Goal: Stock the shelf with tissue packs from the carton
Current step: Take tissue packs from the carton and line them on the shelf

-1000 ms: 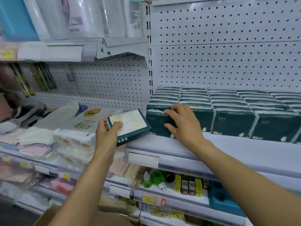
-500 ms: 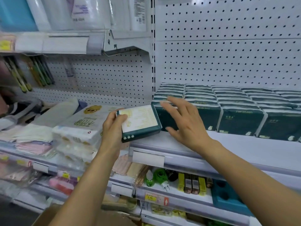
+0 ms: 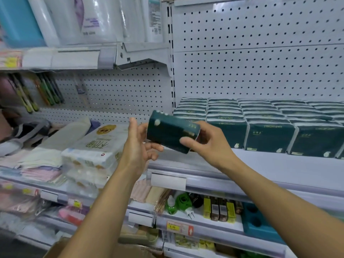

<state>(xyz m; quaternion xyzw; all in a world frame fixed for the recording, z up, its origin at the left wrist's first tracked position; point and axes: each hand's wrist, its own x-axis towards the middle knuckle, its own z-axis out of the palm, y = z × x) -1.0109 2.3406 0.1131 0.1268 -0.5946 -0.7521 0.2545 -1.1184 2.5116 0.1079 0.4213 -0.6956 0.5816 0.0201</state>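
Dark green glossy plastic wraps the soft, rectangular tissue pack (image 3: 172, 133) held in the air just in front of the white metal shelf (image 3: 279, 165), tilted with its right end lower. The right hand (image 3: 208, 144) grips the pack's right end, thumb pressed on the front face and fingers curled behind it. The left hand (image 3: 138, 146) sits at the pack's 9 o'clock, palm turned toward it, fingers loosely spread and half curled beneath the lower left corner; whether they touch the wrapper cannot be told.

At 3 o'clock from the held pack, rows of matching dark green tissue packs (image 3: 270, 138) stand upright and touching on the shelf, set back from its smooth front lip, with more ranks behind them. A white perforated metal back panel (image 3: 260, 67) rises behind.

At 9 o'clock, a white crinkled plastic bundle of tissues with a yellow bear print (image 3: 96, 146) lies on the neighbouring shelf. At 6 o'clock, on a lower shelf, stand small green plastic bottles (image 3: 171, 205) and yellow boxes (image 3: 218, 209). A brown cardboard carton edge (image 3: 55, 248) shows at 7 o'clock, at the bottom of the view.
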